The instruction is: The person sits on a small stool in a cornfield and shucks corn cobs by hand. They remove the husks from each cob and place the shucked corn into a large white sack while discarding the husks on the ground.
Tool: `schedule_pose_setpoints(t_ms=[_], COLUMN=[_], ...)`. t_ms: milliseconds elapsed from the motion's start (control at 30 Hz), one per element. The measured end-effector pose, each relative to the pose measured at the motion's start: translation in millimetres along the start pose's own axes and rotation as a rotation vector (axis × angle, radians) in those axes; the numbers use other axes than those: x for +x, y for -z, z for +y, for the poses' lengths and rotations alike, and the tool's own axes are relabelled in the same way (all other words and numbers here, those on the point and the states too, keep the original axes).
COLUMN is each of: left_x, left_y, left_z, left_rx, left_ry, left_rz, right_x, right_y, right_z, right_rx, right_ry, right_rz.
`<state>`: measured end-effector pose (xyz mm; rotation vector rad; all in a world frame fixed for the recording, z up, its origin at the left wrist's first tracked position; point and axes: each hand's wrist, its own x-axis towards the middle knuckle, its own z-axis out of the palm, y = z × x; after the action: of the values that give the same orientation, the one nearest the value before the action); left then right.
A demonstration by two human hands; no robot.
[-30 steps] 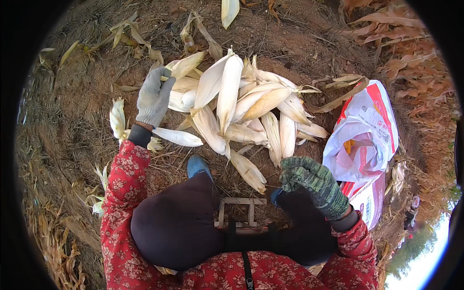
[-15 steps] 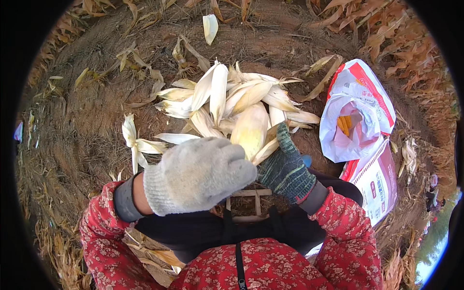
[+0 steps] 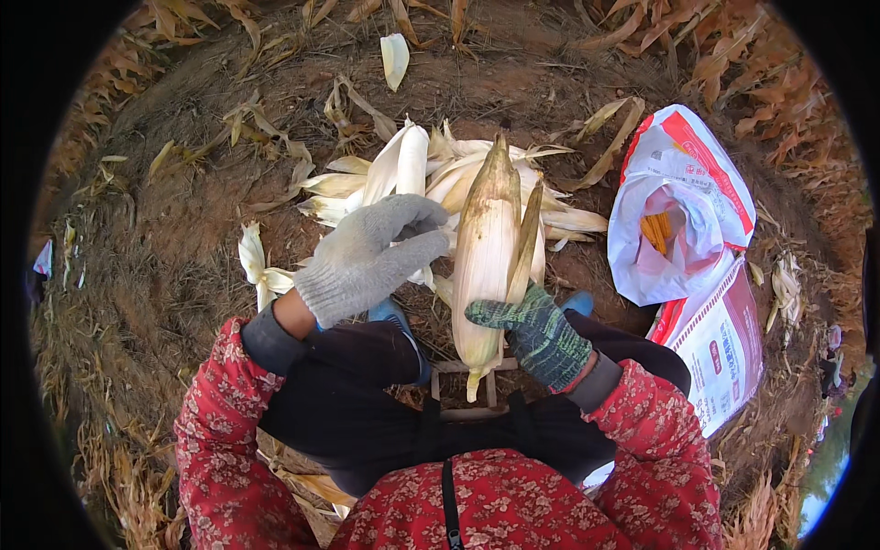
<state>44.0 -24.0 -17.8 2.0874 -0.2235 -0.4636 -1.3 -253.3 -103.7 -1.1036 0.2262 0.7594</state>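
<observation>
My right hand [image 3: 543,337], in a dark green striped knit glove, grips an ear of corn [image 3: 484,266] near its stem end. The ear is still wrapped in pale husk, its brownish tip pointing away from me. To its left, my left hand [image 3: 371,257] in a whitish knit glove hangs apart from the ear, fingers spread and curved with nothing in them. Beyond both hands a heap of pale corn husks [image 3: 394,170] lies on the soil, partly hidden by the ear and the left glove.
A white and red sack [image 3: 683,275] stands open at the right, with yellow corn [image 3: 656,231] inside. Loose husk pieces [image 3: 259,261] lie left of the heap, another husk piece [image 3: 395,61] far ahead. Dry corn plants [image 3: 724,46] edge the ground. Beneath me is a small wooden frame [image 3: 490,390].
My left hand has come off the corn and moved up and left, its fingers opening. The ear in my right hand now stands lengthwise, its tip pointing away from me.
</observation>
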Motion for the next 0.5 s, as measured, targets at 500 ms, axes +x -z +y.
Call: schedule_pose_setpoints(t_ms=[500], left_x=[13], left_y=[-11], left_z=[0], left_rx=[0.063], left_ry=[0.102], left_rz=[0.196], right_x=[-16], right_y=[-10], right_z=[-13], right_rx=[0.01], right_ry=[-0.064], right_rz=[-0.057])
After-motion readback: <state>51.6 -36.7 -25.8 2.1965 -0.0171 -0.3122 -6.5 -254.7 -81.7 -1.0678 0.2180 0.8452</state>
